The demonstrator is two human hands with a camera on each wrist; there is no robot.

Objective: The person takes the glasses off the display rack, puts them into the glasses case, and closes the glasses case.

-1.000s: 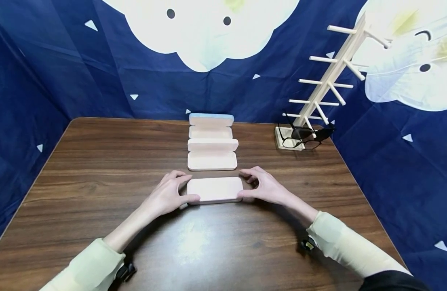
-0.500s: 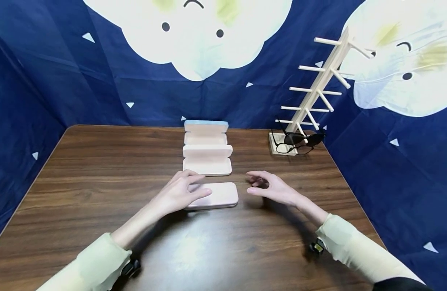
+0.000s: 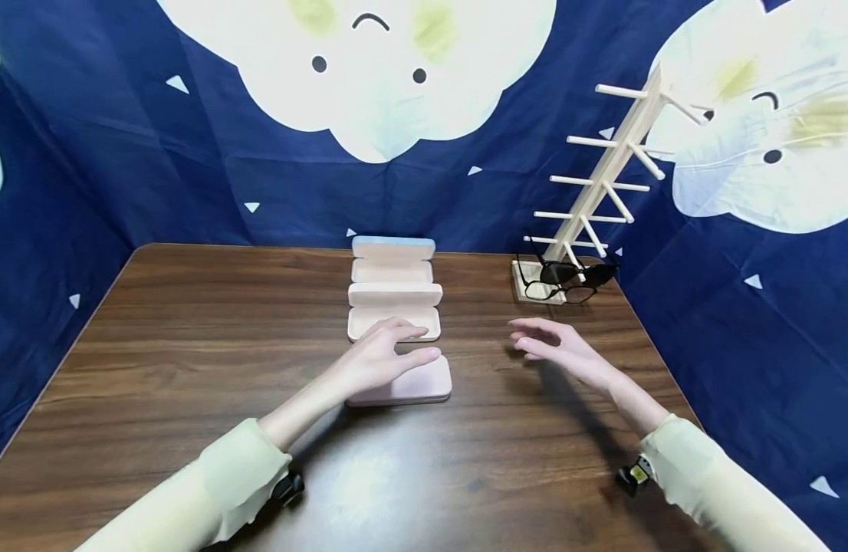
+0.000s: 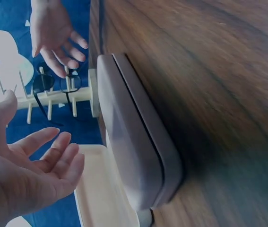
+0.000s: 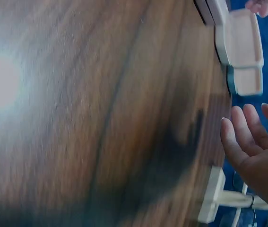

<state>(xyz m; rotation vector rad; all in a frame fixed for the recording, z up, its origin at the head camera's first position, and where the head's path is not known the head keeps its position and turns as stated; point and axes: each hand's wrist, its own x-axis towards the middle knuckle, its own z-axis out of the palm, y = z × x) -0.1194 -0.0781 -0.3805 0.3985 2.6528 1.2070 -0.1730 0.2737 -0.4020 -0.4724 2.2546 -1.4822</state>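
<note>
The desk (image 3: 189, 368) carries everything: a row of three pale glasses cases down its middle and a wooden rack (image 3: 606, 176) at its far right corner, with dark glasses (image 3: 565, 277) hanging on the rack's lowest pegs. The closed case (image 3: 413, 383) lies nearest the person, just in front of the two open cases (image 3: 394, 303). The left hand (image 3: 379, 360) is over the closed case's left half with its fingers straight and relaxed, pinching nothing. The right hand (image 3: 558, 346) hangs in the air between the cases and the rack, its grip spread and empty.

A likely slip, judged from this layout: the closed case sits close to the nearer open case, so a sideways push from the left hand could knock it into that one. A reach by the right hand toward the rack could brush the glasses off their pegs, since they appear only to hang there.

The head view alone shows the whole row and both sleeves. The left wrist view shows the closed case's (image 4: 138, 156) seam and shut lid edge, and a gap between the left hand's fingers (image 4: 53, 156) and the lid, which the head view cannot settle. The right wrist view, blurred, shows the right hand's fingers (image 5: 240, 137) straight and off the desk.
</note>
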